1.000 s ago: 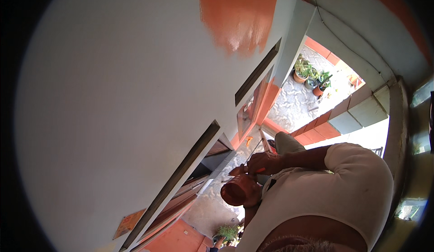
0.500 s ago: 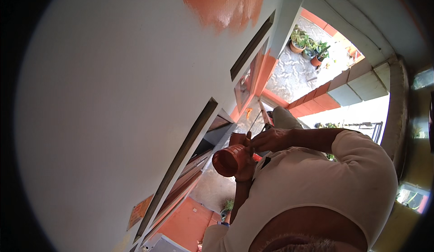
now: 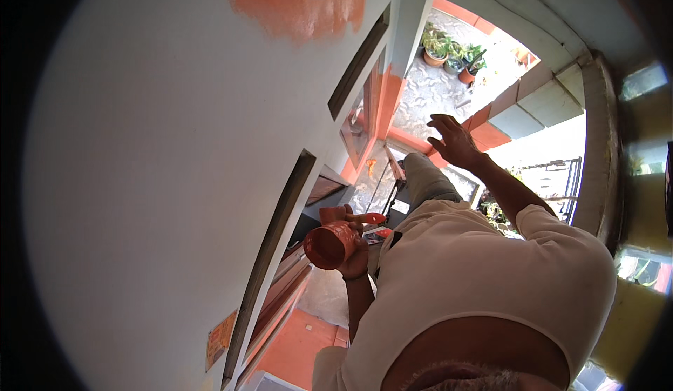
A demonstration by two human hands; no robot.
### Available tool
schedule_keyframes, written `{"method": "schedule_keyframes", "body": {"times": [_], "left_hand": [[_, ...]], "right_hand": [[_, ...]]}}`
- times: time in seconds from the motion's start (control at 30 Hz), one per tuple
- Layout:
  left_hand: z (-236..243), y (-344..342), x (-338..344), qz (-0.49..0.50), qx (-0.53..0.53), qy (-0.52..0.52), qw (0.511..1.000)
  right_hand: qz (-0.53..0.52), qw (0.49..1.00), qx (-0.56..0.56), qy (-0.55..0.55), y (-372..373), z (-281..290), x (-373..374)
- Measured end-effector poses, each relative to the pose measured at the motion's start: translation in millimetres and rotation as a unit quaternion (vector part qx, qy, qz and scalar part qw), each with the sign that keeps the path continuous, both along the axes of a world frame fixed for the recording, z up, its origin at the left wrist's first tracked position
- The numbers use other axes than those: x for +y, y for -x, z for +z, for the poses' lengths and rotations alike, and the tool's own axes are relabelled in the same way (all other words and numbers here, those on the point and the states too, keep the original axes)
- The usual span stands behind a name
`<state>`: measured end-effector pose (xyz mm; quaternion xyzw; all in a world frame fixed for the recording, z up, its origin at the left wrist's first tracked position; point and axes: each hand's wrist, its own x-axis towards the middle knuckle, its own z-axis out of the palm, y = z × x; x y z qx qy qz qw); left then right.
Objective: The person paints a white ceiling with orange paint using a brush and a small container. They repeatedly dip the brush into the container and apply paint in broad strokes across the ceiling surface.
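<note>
My left hand (image 3: pixel 356 259) is wrapped round a plastic paint cup (image 3: pixel 328 246) smeared with orange-red paint, its mouth tilted toward the wall. A paintbrush (image 3: pixel 367 218) with a red handle lies across the same hand, its wide paint-coated head (image 3: pixel 334 214) just beyond the cup's rim. Out to the right, my right hand (image 3: pixel 454 143) is raised with its fingers spread, holding nothing. On the pale wall (image 3: pixel 168 180) to the left, a patch of wet-looking orange paint (image 3: pixel 298 2) shows near the top.
Two long dark recessed slots (image 3: pixel 273 244) run along the wall, with windows below. Far off stand several potted plants (image 3: pixel 436 53) on a patterned floor. A tiled ledge (image 3: pixel 515 121) and a black metal railing (image 3: pixel 561 180) lie to the right. A small orange sign (image 3: pixel 221 338) is on the wall.
My right hand has left the brush and moved away up and to the right, opening. The brush now rests in my left hand with the cup. The view has shifted slightly.
</note>
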<state>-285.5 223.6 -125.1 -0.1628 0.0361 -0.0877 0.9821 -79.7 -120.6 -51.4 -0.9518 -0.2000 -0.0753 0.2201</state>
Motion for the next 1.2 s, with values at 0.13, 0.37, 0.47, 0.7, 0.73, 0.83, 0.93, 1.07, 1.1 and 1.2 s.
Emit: {"method": "schedule_keyframes", "body": {"times": [0.13, 0.37, 0.47, 0.7, 0.73, 0.83, 0.93, 1.07, 1.1, 1.2], "left_hand": [[0.3, 0.0, 3.5, -0.012, -0.006, -0.017, 1.0], [-11.2, -13.8, 9.9, 0.008, -0.014, -0.024, 1.0], [-12.7, -7.4, 11.0, 0.026, -0.012, -0.032, 0.999], [-18.0, 35.2, 14.0, 0.077, -0.001, -0.03, 0.997], [-14.1, 45.0, 17.3, 0.085, -0.005, -0.026, 0.996], [-19.8, 65.5, 29.6, 0.091, -0.022, 0.017, 0.995], [-30.2, 85.8, 38.2, 0.102, -0.017, 0.042, 0.994], [-31.3, 104.0, 51.7, 0.122, 0.011, 0.006, 0.992], [-33.9, 111.6, 53.8, 0.125, 0.018, 0.001, 0.992], [-37.9, 108.6, 63.2, 0.119, 0.022, 0.011, 0.993]], "right_hand": [[-0.182, 0.975, -0.116, -0.059, -26.1, 35.5, -45.8], [-0.176, 0.946, 0.102, -0.251, -12.3, 8.9, -8.9], [-0.063, 0.927, 0.245, -0.277, -7.1, -23.8, 74.9], [0.017, 0.947, 0.21, -0.243, -49.7, -43.0, 248.7], [0.018, 0.948, 0.198, -0.25, -54.7, -38.8, 262.0], [0.004, 0.968, 0.127, -0.216, -67.5, -64.4, 289.2], [-0.025, 0.962, 0.12, -0.246, -80.1, -75.2, 298.5], [-0.019, 0.965, 0.075, -0.251, -91.1, -63.0, 300.9], [-0.016, 0.97, 0.027, -0.24, -85.9, -65.4, 302.1], [-0.043, 0.977, 0.068, -0.196, -99.2, -77.3, 299.5]]}}
